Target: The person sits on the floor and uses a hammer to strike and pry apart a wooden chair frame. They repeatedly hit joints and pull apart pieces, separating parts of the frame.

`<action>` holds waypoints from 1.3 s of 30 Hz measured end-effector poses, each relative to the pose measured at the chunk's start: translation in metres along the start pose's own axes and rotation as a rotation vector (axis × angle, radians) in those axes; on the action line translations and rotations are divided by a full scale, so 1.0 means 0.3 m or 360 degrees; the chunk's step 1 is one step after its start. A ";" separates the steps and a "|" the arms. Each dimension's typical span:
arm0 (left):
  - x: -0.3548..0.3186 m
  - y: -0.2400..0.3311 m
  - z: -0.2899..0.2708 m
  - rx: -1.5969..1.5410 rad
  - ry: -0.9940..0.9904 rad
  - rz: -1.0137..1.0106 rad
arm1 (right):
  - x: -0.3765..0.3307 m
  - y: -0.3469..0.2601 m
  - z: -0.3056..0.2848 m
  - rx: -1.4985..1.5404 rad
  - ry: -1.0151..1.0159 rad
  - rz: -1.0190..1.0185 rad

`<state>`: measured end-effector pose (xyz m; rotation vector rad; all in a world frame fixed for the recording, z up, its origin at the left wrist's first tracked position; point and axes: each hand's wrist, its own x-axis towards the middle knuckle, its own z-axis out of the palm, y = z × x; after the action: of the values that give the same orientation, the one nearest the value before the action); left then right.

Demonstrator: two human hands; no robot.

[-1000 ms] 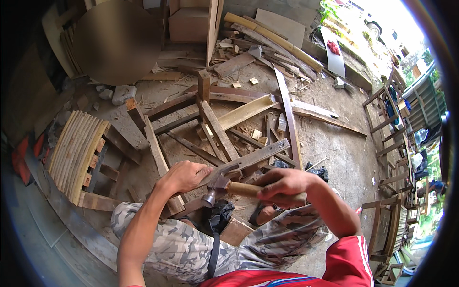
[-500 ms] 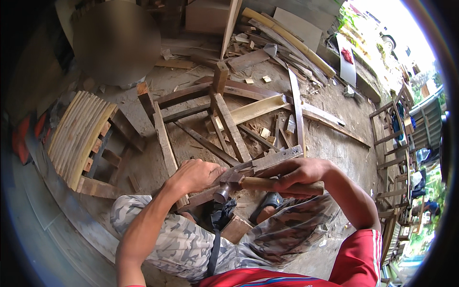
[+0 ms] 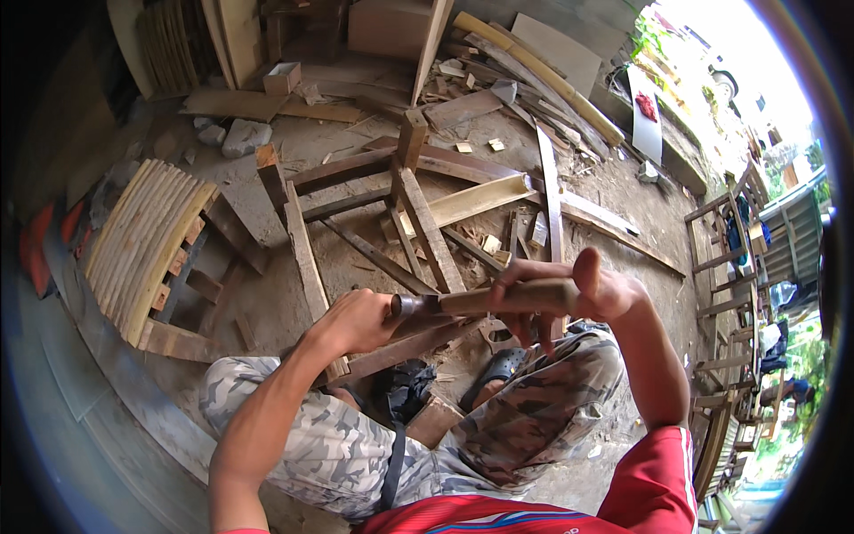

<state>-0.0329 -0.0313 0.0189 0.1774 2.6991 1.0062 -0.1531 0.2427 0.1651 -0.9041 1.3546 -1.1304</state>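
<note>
My right hand (image 3: 609, 294) holds a hammer (image 3: 534, 298) by its wooden handle, thumb sticking up and fingers loosely around it. The handle lies nearly level, and the metal head (image 3: 409, 305) is right beside my left hand (image 3: 360, 320). That hand's fingers are curled at the near side of a wooden frame (image 3: 431, 231), and what they grip is hidden. The frame looks like a chair's, with dark legs and rails, standing on the ground before me. One of its rails (image 3: 409, 349) runs below the hammer, above my lap.
A slatted wooden piece (image 3: 147, 258) stands at the left. Loose boards (image 3: 480, 200) and offcuts lie beyond the frame, with a long bamboo-like pole (image 3: 538, 76) at the back. Stones (image 3: 246, 138) and a small box (image 3: 282, 78) are at the far left. Wooden frames (image 3: 725, 303) line the right side.
My right hand has lifted the hammer and its grip has loosened, with the handle now level. The hammer head has moved up and slightly left, close to my left hand, which stays about where it was.
</note>
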 end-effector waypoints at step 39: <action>0.111 0.153 0.040 -0.0610 0.0301 0.0753 | 0.192 -0.125 0.055 -0.1467 0.0336 0.0166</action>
<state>-0.0605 0.0176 0.0338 0.6990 2.6121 1.7293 -0.1463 0.1758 0.1871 -1.3514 2.1275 -0.4866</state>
